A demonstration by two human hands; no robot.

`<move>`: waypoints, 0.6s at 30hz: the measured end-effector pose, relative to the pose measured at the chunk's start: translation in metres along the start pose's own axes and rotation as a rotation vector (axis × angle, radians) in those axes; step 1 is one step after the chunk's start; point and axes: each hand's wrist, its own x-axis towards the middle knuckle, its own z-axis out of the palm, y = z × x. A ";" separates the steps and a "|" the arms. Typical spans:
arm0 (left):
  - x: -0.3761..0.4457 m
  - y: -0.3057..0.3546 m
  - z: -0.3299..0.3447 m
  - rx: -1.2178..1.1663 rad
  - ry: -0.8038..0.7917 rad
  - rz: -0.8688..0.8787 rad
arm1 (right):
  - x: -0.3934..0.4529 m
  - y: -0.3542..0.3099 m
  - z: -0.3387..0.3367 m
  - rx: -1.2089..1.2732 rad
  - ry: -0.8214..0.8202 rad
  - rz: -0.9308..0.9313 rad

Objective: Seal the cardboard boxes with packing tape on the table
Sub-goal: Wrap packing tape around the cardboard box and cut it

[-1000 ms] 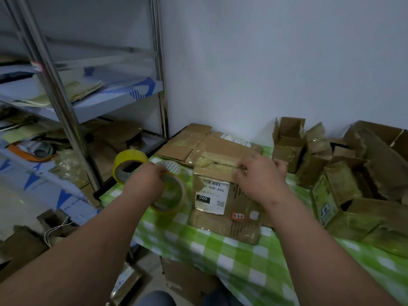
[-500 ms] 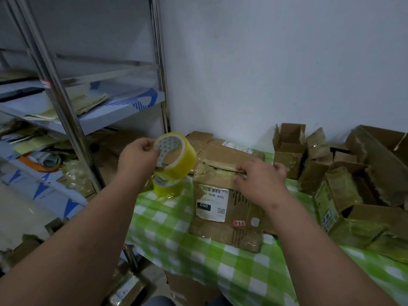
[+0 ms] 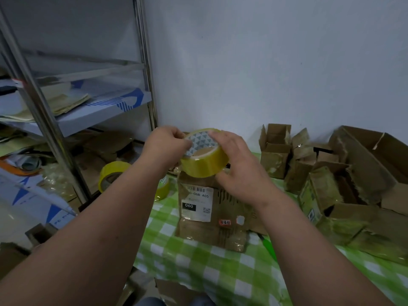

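**Kid:** Above the box (image 3: 212, 208), what could go wrong with the tape roll (image 3: 204, 159)?

**Helper:** The loose end could be hard to find, I think. It may stick back down flat, or tear off in a thin strip if it gets picked badly. The roll could also slip and drop onto the box, which sits on the bench (image 3: 205, 268) right under it.

**Kid:** Who has the roll?

**Helper:** Both hands. The left hand (image 3: 164, 146) has a closed grip, fingers pinching the top edge of the roll. The right hand (image 3: 238, 171) wraps round the far side, fingers curved against the tape.

**Kid:** Is there more tape?

**Helper:** Yes, a second roll (image 3: 111, 175) stands near the shelf (image 3: 92, 113). More boxes (image 3: 326, 180) wait on the right, some of them open.
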 end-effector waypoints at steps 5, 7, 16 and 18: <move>0.000 -0.001 0.003 -0.377 -0.057 -0.089 | -0.002 0.011 -0.005 0.033 0.066 0.113; -0.002 0.001 0.001 -0.541 -0.139 -0.122 | -0.001 0.016 -0.008 0.065 0.102 0.170; 0.011 0.002 0.008 -0.393 -0.250 -0.040 | 0.012 0.030 -0.010 0.112 0.178 0.261; 0.015 0.003 0.012 -0.345 -0.204 -0.013 | 0.016 0.034 -0.010 0.108 0.183 0.266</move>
